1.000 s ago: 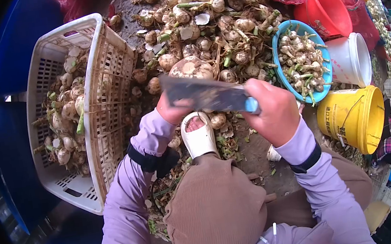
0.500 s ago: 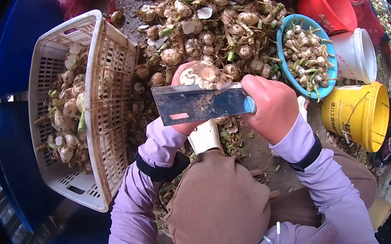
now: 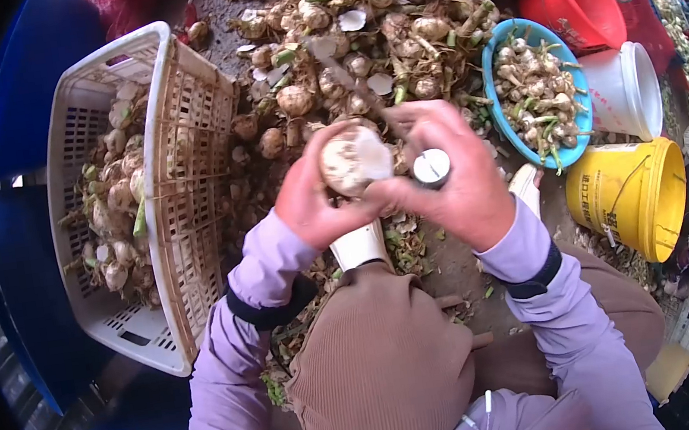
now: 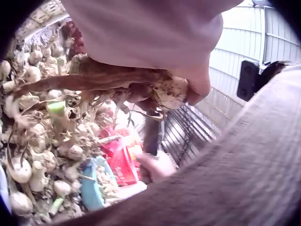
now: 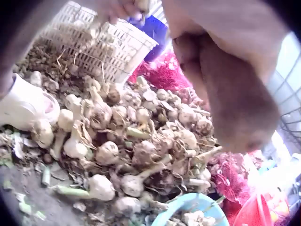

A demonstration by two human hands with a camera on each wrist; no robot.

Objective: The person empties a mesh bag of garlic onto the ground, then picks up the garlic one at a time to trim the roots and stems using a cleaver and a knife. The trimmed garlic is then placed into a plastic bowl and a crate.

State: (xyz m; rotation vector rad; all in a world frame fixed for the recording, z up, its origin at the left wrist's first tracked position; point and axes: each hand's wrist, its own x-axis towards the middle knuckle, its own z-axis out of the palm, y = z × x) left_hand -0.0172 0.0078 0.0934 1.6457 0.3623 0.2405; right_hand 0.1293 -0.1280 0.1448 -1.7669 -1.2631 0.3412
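Head view: the person sits low over the ground with both hands raised in front of a brown-trousered knee (image 3: 381, 358). The left hand (image 3: 307, 198) cups a garlic bulb (image 3: 348, 160), fingers curled round its lower side, with the pale cut face turned up towards the camera. The right hand (image 3: 457, 178) is wrapped tight round the handle of a cleaver (image 3: 431, 167); the round butt of the handle faces up and the blade runs edge-on away from the person, just beside the bulb. The thumb and fingers of the right hand touch the bulb too, so the two hands meet around it.

In the left wrist view the bulb (image 4: 171, 92) hangs under the left hand (image 4: 155, 33), dry roots and skin trailing off it.

Beyond the hands a big garlic pile (image 3: 372, 29) lies on the ground, stems and loose skins mixed in. To the person's left a white basket (image 3: 161, 196) stands tilted, with bulbs in it. To the right sits a blue bowl (image 3: 495, 121) of smaller pieces, then a red bucket (image 3: 574, 6), a white bucket (image 3: 625, 95) and a yellow bucket (image 3: 630, 199). A white sandal (image 3: 359, 246) shows just below the hands
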